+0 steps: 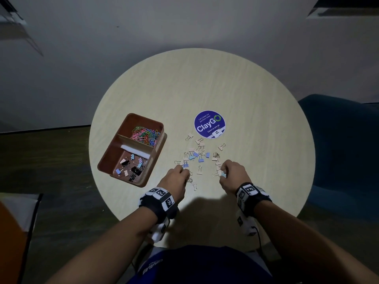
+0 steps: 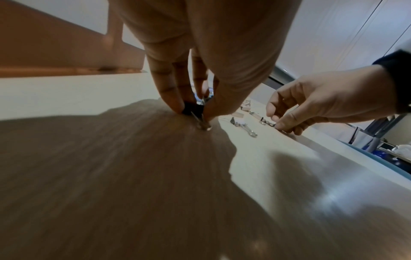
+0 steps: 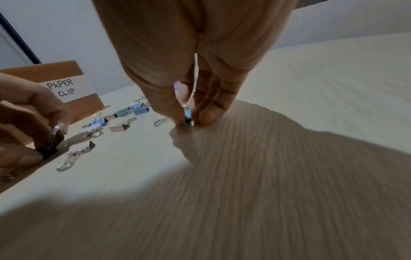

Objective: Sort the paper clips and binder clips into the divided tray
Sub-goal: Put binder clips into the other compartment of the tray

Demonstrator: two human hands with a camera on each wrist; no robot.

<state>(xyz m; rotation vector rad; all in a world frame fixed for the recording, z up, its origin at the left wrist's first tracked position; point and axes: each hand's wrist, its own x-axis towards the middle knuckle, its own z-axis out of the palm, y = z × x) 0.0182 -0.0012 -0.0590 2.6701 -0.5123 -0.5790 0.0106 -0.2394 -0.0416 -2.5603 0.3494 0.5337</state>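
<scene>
A brown divided tray (image 1: pixel 158 149) sits left on the round table; its far compartment holds coloured paper clips (image 1: pixel 146 135), its near one several binder clips (image 1: pixel 131 168). Loose binder clips (image 1: pixel 198 155) lie scattered mid-table. My left hand (image 1: pixel 180 175) pinches a black binder clip (image 2: pixel 193 110) against the tabletop at the pile's near left. My right hand (image 1: pixel 225 172) pinches a light blue binder clip (image 3: pixel 188 114) on the table at the pile's near right. In the right wrist view the tray (image 3: pixel 73 102) carries a "PAPER CLIP" label.
A round purple sticker (image 1: pixel 209 124) lies just beyond the loose clips. A blue chair (image 1: pixel 340 140) stands at the table's right edge. The table edge (image 1: pixel 143 234) runs close below my wrists. An orange and white object (image 1: pixel 16 222) sits low on the left.
</scene>
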